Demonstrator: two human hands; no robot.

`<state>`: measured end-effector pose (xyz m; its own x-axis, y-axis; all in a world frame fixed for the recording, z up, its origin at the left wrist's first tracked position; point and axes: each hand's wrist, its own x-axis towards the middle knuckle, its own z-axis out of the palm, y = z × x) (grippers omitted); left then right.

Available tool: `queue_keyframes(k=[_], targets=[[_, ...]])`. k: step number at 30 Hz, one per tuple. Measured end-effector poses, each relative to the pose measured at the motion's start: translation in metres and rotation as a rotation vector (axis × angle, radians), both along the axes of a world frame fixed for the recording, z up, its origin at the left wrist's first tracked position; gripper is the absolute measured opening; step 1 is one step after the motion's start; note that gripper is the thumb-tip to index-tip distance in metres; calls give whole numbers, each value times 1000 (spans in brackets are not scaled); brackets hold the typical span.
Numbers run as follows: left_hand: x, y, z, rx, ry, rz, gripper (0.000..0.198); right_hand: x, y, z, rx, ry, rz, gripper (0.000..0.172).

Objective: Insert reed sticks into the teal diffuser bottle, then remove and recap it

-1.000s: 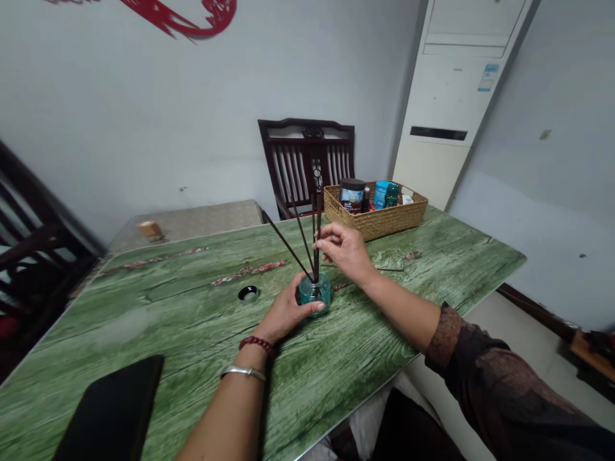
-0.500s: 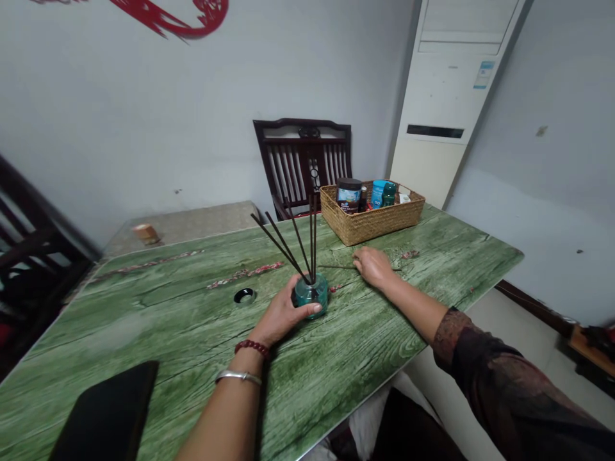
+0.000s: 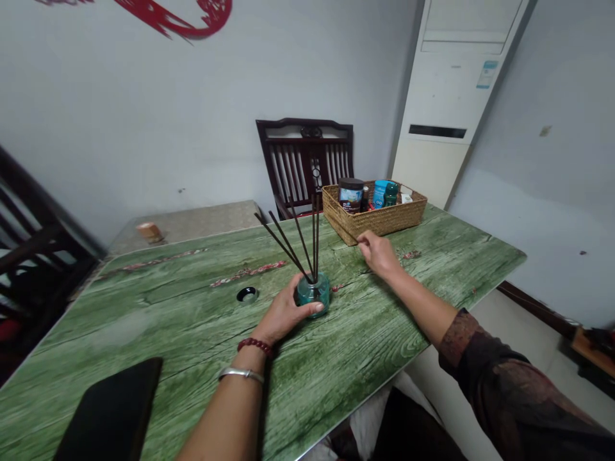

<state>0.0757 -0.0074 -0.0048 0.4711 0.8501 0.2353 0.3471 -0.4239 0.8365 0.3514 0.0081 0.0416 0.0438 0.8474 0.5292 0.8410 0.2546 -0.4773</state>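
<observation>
Head view: left hand point(image 3: 286, 314) wraps the squat teal glass diffuser bottle point(image 3: 313, 296), fingers and thumb clamped on its body, mid-table on the green wood-grain tabletop point(image 3: 144, 320). Dark reeds point(image 3: 291, 246) fan from its neck: thin, stiff, probably brittle. The glass looks smooth and fragile; best held round the body. Right hand point(image 3: 379, 254), at right near the wicker basket point(image 3: 375, 225), has finger and thumb pinched together, perhaps on a thin reed point(image 3: 346, 234); too fine to tell.
</observation>
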Motion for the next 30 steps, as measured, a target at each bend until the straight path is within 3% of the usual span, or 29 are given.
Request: queue_keyframes(k=[3, 6, 9, 11, 15, 19, 23, 26, 30], targets=[[1, 0, 0, -10, -3, 9, 75, -4, -7, 30, 183, 437, 180, 11], [1, 0, 0, -13, -18, 13, 76, -17, -22, 59, 222, 767, 377, 18], [0, 0, -1, -8, -32, 5, 77, -37, -35, 77, 224, 894, 497, 24], [0, 1, -2, -1, -34, 1, 80, -51, -38, 79, 202, 905, 548, 25], [-1, 3, -4, 1, -60, -9, 80, -75, -29, 65, 153, 878, 605, 26], [-1, 4, -6, 34, -67, 0, 77, -89, -19, 44, 87, 801, 574, 19], [-1, 2, -5, 50, -68, 21, 76, -90, -29, 33, 94, 510, 435, 15], [1, -2, -2, 52, -67, 35, 73, -80, -40, 27, 190, 305, 313, 22], [1, -6, 3, 48, -20, 106, 72, -61, -24, 0, 144, 318, 134, 18]])
